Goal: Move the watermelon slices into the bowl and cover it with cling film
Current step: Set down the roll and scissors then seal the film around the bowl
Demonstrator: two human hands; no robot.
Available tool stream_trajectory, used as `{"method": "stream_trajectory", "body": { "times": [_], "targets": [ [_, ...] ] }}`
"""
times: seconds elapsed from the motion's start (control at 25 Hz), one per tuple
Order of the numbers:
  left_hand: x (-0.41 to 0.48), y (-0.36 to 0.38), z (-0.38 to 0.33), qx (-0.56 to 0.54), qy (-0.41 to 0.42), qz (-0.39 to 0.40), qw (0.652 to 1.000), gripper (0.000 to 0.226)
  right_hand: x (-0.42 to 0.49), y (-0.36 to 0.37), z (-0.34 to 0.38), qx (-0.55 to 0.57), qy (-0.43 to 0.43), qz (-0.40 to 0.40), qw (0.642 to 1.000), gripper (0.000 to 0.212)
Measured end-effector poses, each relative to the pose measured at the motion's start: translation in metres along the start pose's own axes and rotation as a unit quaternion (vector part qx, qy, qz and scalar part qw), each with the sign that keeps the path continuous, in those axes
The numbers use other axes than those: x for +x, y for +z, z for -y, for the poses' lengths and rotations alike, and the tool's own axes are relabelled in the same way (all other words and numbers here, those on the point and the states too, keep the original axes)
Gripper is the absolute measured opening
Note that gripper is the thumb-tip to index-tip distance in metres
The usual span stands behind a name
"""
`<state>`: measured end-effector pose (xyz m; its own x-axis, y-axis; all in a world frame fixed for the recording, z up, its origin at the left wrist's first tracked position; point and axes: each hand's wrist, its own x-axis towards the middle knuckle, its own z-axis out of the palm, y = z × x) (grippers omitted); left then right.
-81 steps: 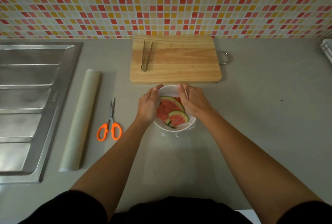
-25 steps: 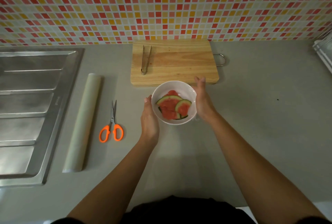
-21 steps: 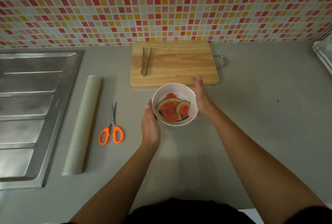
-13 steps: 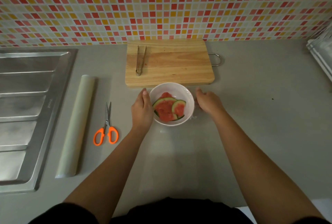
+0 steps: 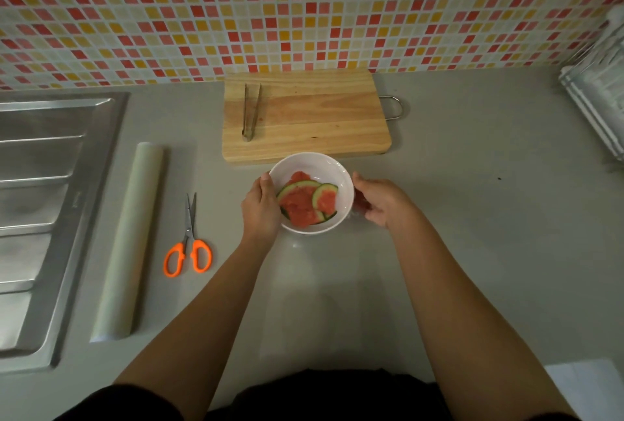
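Note:
A white bowl (image 5: 314, 167) stands on the grey counter just in front of the wooden cutting board (image 5: 324, 123). Several watermelon slices (image 5: 300, 204) with green rind lie inside it. Thin clear cling film (image 5: 355, 215) shows as a crinkled glint at the bowl's lower right side. My left hand (image 5: 260, 207) cups the bowl's left wall, with a fingertip up at the rim. At the right side of the bowl my right hand (image 5: 383, 201) has its fingers curled on the film's crumpled edge. The cling film roll (image 5: 130, 241) lies to the left.
Metal tongs (image 5: 251, 111) lie on the board's left part. Orange-handled scissors (image 5: 188, 245) rest between the roll and the bowl. A steel sink drainer (image 5: 44, 204) fills the left edge. A white rack (image 5: 601, 96) stands at the far right. A tiled wall backs the counter.
Both hands slid from the top of the bowl to its sides. In the last half second the right hand's fingers curled in at the bowl's lower right; the left hand stayed on the left wall.

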<state>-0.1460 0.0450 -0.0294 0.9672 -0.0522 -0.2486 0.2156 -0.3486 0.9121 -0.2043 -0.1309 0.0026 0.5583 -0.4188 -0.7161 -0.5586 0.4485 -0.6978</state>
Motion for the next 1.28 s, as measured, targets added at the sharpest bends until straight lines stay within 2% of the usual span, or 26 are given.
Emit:
{"method": "stream_trajectory", "body": {
  "times": [0.12,0.36,0.52,0.68,1.16,1.28],
  "targets": [
    [0.0,0.0,0.0,-0.005,-0.002,-0.003,1.0,0.044,-0.005,-0.004,-0.002,-0.016,0.025,0.003,1.0,0.022],
    [-0.001,0.0,-0.001,-0.007,0.008,-0.007,1.0,0.043,-0.011,-0.003,0.0,-0.049,0.029,-0.013,0.998,0.023],
    [-0.002,0.001,-0.001,-0.006,0.008,-0.009,1.0,0.041,-0.019,-0.014,0.001,-0.105,0.075,0.029,0.991,0.029],
    [-0.001,0.002,-0.001,-0.001,0.006,-0.012,1.0,0.042,-0.025,-0.017,-0.006,-0.041,0.069,0.042,0.996,0.02],
    [-0.001,0.0,-0.002,0.014,0.019,-0.007,1.0,0.041,-0.022,-0.007,-0.02,-0.01,0.077,-0.018,0.997,0.032],
    [-0.002,0.001,-0.002,0.012,0.019,-0.006,1.0,0.041,-0.022,-0.013,-0.021,0.022,0.089,-0.026,0.996,0.027]
  ]
}}
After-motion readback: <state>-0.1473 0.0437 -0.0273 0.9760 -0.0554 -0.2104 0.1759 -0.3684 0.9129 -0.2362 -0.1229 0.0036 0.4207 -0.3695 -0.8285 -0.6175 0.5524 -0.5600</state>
